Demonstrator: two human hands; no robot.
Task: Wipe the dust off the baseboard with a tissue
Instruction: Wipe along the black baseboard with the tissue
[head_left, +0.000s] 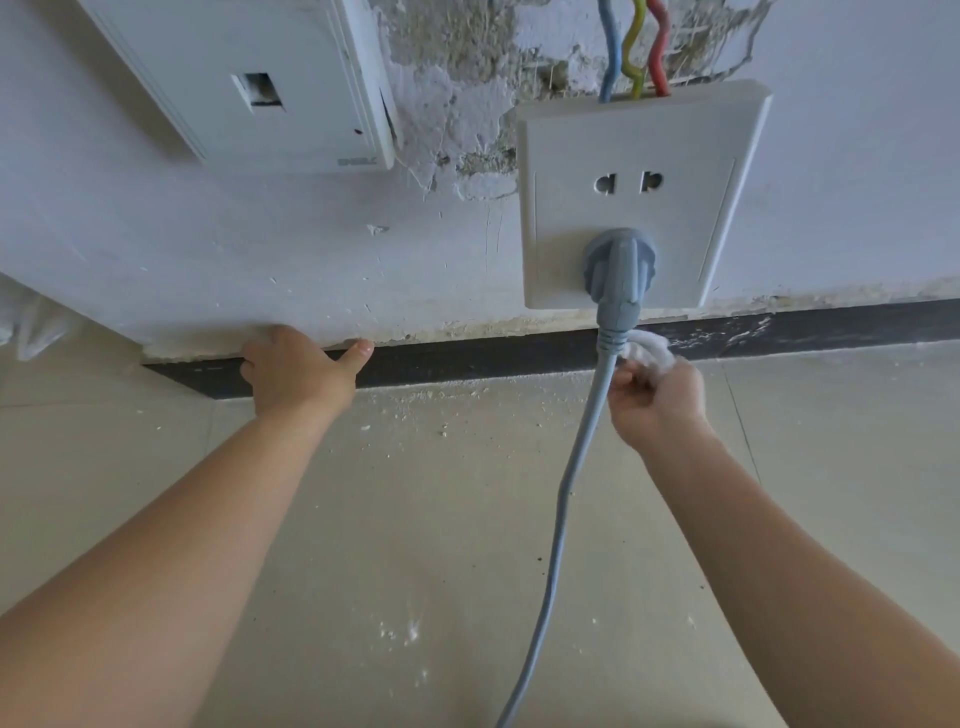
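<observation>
A dark baseboard runs along the foot of the white wall, streaked with pale dust at its right part. My right hand is closed around a crumpled white tissue, which presses against the baseboard just right of a grey cable. My left hand rests flat against the wall and the baseboard's top edge further left, thumb stretched out to the right, holding nothing.
A white socket box hangs on the wall with a grey plug in it; its cable drops across the floor between my arms. Blue, yellow and red wires enter the box. Another white box sits upper left. Plaster crumbs litter the beige floor tiles.
</observation>
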